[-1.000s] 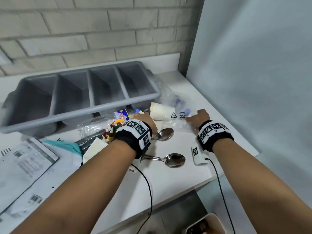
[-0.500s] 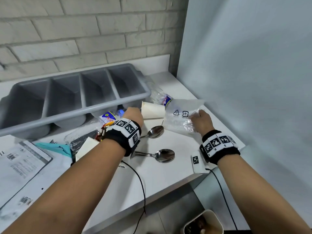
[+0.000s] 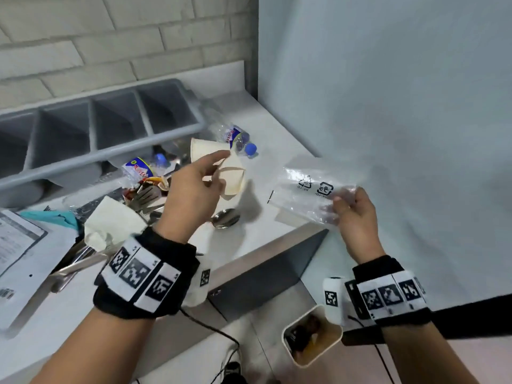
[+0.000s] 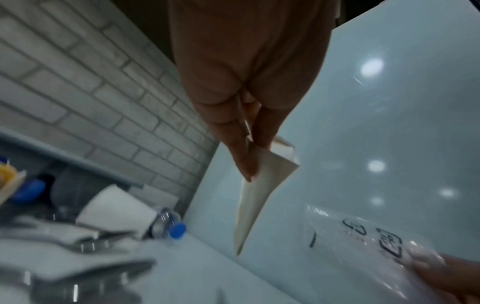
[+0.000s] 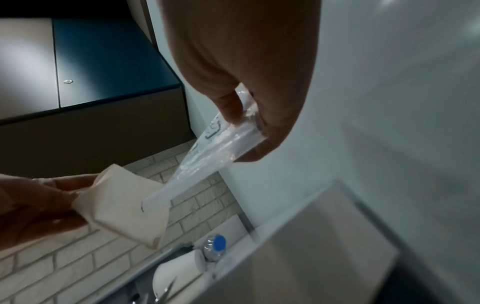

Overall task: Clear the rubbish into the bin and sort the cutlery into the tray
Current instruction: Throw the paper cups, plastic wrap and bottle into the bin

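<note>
Pinched in left hand [image 3: 194,187] — flattened paper cup [image 3: 231,176], light, probably limp; in right hand [image 3: 356,214] — thin plastic bag [image 3: 307,189], slippery, gripped at its edge.

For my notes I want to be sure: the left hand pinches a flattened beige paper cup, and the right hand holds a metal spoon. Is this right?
Not quite. In the right wrist view, the right hand holds a clear plastic bag with black recycling marks. The metal spoon lies on the white counter. The left hand does pinch the flattened beige paper cup.
</note>
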